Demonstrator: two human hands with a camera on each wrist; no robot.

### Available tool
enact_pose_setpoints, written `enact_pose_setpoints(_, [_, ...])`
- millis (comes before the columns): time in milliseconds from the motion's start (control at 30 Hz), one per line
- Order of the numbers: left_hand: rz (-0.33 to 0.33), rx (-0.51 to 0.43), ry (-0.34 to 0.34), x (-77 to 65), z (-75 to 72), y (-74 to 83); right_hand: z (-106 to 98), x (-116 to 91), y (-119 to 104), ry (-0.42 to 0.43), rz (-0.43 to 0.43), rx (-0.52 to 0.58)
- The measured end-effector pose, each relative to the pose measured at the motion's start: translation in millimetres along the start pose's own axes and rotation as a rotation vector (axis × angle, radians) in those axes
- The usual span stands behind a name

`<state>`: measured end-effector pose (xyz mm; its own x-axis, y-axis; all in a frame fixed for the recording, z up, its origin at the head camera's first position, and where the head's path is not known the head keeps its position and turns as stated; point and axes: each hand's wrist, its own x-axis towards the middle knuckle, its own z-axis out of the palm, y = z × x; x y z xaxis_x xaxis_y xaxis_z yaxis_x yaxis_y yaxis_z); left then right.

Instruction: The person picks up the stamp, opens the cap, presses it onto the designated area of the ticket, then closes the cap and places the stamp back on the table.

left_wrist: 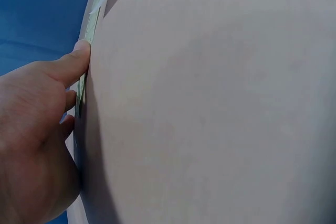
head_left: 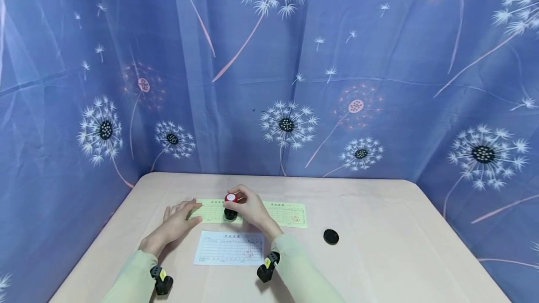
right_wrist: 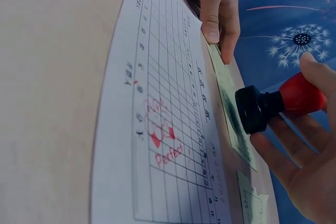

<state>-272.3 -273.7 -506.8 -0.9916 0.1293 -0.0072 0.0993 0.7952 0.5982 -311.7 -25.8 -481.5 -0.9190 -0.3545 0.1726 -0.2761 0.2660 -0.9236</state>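
My right hand [head_left: 251, 205] holds a self-inking stamp by its red knob [right_wrist: 303, 94], thumb and fingers around it. The stamp's black round base [right_wrist: 253, 109] is close over a pale green printed slip [head_left: 209, 210]. At that slip's left end, my left hand [head_left: 177, 224] rests with extended fingers, thumb and fingertips touching the paper. A second green slip [head_left: 286, 214] lies to the right, partly hidden by the right hand, with a red mark near its right end. Nearer to me is a white printed slip [right_wrist: 157, 77] bearing a red drawing and the word "Perfect".
A black round lid [head_left: 331, 236] lies on the beige table [head_left: 379, 256], right of the papers. Blue curtains [head_left: 236, 120] with dandelion prints hang behind and beside the table. Each wrist wears a small black camera.
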Motion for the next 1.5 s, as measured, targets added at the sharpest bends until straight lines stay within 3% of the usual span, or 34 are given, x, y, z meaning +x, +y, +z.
enact_pose_setpoints(333, [-0.017, -0.009, -0.004, 2.6, 1.4, 2.4, -2.2, 0.2, -0.1, 0.000, -0.005, -0.001])
enact_pose_setpoints(700, [0.016, 0.000, 0.008, 1.2, -0.1, 2.3, -1.8, 0.4, 5.5, 0.024, 0.007, -0.031])
enact_pose_setpoints(1133, [0.022, 0.016, 0.002, 1.0, 0.4, 0.1, 1.8, 0.0, 7.5, 0.020, 0.043, 0.013])
enact_pose_setpoints(1500, [0.022, 0.035, 0.004, 0.4, -1.2, 2.0, 1.9, -2.2, 9.8, 0.016, -0.009, 0.045])
